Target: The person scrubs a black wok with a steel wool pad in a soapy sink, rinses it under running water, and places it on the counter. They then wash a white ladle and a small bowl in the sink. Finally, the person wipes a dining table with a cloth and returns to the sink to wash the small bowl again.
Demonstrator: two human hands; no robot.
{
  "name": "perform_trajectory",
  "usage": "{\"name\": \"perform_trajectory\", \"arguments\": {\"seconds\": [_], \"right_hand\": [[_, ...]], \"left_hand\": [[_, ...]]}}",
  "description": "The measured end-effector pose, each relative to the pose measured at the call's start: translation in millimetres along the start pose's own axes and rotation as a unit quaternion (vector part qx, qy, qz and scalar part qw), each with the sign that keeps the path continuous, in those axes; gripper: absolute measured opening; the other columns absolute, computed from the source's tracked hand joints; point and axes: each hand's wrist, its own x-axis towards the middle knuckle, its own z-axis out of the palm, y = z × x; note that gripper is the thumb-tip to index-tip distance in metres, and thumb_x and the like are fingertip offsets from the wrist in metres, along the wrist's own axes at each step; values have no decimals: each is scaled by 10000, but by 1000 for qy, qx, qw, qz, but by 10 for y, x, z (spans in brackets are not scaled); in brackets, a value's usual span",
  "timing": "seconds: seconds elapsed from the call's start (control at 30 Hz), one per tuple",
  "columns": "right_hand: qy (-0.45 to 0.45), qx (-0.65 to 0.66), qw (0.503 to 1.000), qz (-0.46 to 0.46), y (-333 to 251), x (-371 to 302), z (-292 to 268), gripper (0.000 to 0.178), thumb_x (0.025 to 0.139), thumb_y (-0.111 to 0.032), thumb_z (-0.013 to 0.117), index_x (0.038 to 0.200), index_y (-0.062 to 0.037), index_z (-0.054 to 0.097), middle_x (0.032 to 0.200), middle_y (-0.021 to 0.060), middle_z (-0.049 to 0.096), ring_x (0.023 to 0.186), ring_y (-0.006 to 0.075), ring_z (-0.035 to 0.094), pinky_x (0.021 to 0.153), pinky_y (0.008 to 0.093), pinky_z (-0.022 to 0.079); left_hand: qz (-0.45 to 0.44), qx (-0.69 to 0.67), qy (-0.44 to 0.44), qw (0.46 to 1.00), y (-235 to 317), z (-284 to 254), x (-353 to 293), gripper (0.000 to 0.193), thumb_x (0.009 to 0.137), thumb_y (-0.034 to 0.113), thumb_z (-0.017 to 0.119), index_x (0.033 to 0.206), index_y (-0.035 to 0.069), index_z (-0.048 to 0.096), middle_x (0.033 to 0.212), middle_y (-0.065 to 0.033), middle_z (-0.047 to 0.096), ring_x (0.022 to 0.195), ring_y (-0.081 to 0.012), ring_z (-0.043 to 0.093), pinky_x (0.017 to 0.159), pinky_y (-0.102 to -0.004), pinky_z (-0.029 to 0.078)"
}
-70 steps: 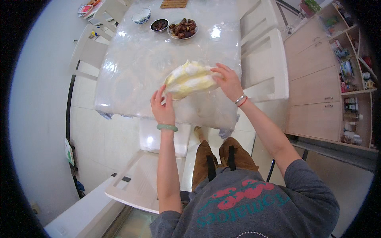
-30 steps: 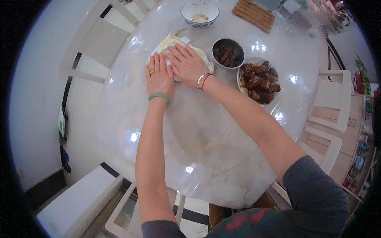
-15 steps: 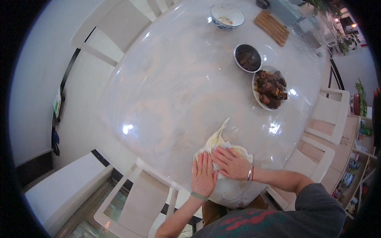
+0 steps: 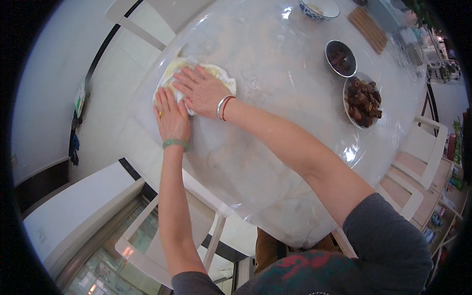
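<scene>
A white cloth (image 4: 227,78) with yellowish patches lies bunched on the plastic-covered table (image 4: 275,93), by its left edge. Both hands press down on it. My left hand (image 4: 173,120) rests flat on its near side, fingers stretched out, a ring on one finger and a green bangle at the wrist. Beside it to the right, my right hand (image 4: 205,96) lies flat with fingers spread, a silver bangle and red cord at the wrist. Part of the cloth is hidden beneath the palms.
At the table's right stand a plate of dark brown meat pieces (image 4: 364,101) and a dark-filled bowl (image 4: 340,59). Farther back are a blue-and-white bowl (image 4: 319,10) and a slatted wooden mat (image 4: 368,29). White chairs (image 4: 135,243) surround the table.
Both hands have slid the cloth from the table's near edge forward and left to its left edge. My arms are now stretched out. The view has shifted a little.
</scene>
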Motion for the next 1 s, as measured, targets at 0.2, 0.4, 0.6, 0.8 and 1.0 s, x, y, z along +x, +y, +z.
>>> {"name": "perform_trajectory", "arguments": {"seconds": [0.2,0.4,0.6,0.8,1.0], "right_hand": [[-132,81,987,-44,-631,-985,-446,568,879,-334,461,1382,-92,354,1465,63,292,1376,220,200,1126,419,101],[-236,221,944,72,-868,-2882,-1347,618,855,-332,504,1387,-66,337,1456,80,312,1365,217,239,1117,420,133],[-262,108,939,195,-453,-3684,-1685,617,835,-291,515,1373,-42,344,1456,107,300,1362,248,241,1104,434,168],[-77,-11,967,243,677,-2441,-1377,521,846,-226,463,1316,-12,394,1432,139,321,1349,284,254,1103,424,193],[64,-37,973,218,1262,-1662,-1086,472,871,-220,436,1299,-20,417,1413,130,350,1336,273,276,1102,418,194]], "left_hand": [[-4,-33,-60,998,363,-211,-1393,576,932,216,362,1410,-47,175,1483,-213,159,1385,-345,125,1118,-469,100],[69,-123,-310,940,1542,-693,-2700,681,869,250,470,1394,-78,185,1465,-258,162,1383,-384,92,1121,-488,72],[257,-179,-283,907,2309,-390,-2405,674,874,308,464,1381,-74,239,1474,-213,184,1383,-346,128,1130,-466,77],[269,-113,-151,945,2529,-113,-637,610,900,249,392,1404,-44,212,1488,-183,171,1394,-298,115,1140,-418,64],[243,-99,-46,964,2382,44,340,569,917,217,356,1414,-17,208,1494,-170,162,1394,-295,115,1134,-425,75]]}}
